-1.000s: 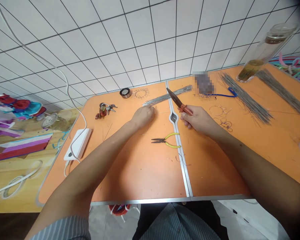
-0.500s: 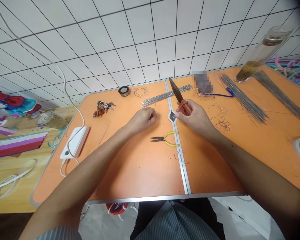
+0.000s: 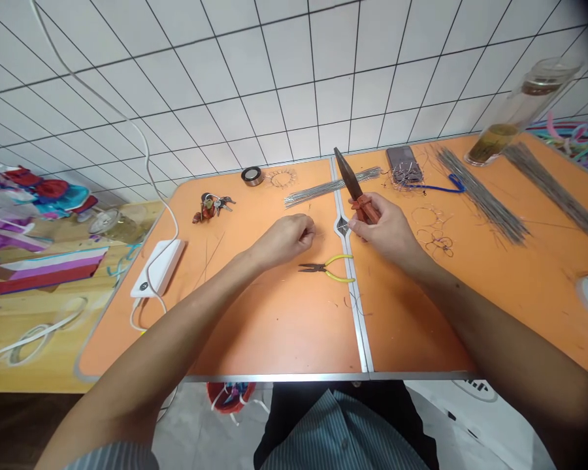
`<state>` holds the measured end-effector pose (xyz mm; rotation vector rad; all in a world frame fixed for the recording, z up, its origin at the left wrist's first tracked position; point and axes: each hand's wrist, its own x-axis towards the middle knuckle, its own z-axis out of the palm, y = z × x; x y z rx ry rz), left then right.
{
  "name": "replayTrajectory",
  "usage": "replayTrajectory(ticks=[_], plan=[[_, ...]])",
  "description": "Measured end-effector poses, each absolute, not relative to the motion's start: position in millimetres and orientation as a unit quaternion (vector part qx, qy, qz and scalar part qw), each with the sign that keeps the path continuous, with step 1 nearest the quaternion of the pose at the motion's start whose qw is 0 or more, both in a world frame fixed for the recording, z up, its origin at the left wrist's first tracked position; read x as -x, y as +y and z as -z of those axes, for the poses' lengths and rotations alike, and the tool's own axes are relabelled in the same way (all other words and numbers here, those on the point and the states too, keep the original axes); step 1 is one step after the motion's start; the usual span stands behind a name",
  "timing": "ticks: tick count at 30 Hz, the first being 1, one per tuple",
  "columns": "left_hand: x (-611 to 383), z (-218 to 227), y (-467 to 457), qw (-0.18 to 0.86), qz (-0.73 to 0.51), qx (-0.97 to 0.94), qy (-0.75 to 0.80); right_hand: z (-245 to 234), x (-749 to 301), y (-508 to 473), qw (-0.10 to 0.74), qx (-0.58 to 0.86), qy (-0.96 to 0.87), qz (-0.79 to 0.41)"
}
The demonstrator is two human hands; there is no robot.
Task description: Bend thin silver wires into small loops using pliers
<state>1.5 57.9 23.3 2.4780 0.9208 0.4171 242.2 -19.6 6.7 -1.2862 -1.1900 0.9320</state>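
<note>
My right hand (image 3: 389, 228) is wrapped round the red handles of a pair of long-nose pliers (image 3: 353, 181); their dark jaws point up and away from me. My left hand (image 3: 287, 240) is closed, thumb against curled fingers, above the orange table (image 3: 274, 326). Whatever it may pinch is too fine to make out. Just below it lies a smaller pair of pliers with yellow handles (image 3: 340, 268), its jaws toward the left. Behind both hands rests a bundle of straight wires (image 3: 308, 192), partly behind the raised pliers.
Keys (image 3: 218, 205), a tape roll (image 3: 251, 175) and a white power bank (image 3: 157, 267) with a cable lie left. Rightward are a phone (image 3: 402, 162), bent wire loops (image 3: 438, 243), wire bundles (image 3: 485, 196) and a tall glass bottle (image 3: 512, 121). A tiled wall (image 3: 284, 78) closes the back.
The view has shifted slightly, so the table's things appear a little further right. My left hand stays closed and my right hand keeps hold of the red-handled pliers.
</note>
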Motion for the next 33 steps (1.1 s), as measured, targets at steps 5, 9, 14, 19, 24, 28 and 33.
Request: replayTrajectory(ticks=[5,9,14,19,24,28,33], plan=[[0.8,-15.7,48.9,0.407,-0.322,-0.755,0.401,-12.2,-245.1,-22.1,0.563,0.565,-0.456,-0.394],[-7.4,-1.7,31.2,0.522,-0.465,-0.58,0.418,-10.5,-242.0,-22.3,0.605,0.539,-0.404,-0.424],[-22.6,2.5,10.8,0.605,-0.498,-0.476,0.4,-4.6,-229.4,-26.0,0.628,0.511,-0.392,-0.437],[-25.7,-0.9,4.2,0.631,-0.524,-0.425,0.384,1.4,-219.8,-31.6,0.618,0.517,-0.409,-0.428],[-22.6,1.5,4.1,0.657,-0.553,-0.376,0.35,1.9,-212.1,-38.2,0.602,0.515,-0.415,-0.447],[-21.9,1.9,3.4,0.67,-0.567,-0.355,0.323,3.9,-204.7,-43.7,0.597,0.51,-0.414,-0.461],[-20.6,-1.7,0.7,0.668,-0.565,-0.367,0.316,3.8,-193.9,-50.2,0.566,0.517,-0.421,-0.485]])
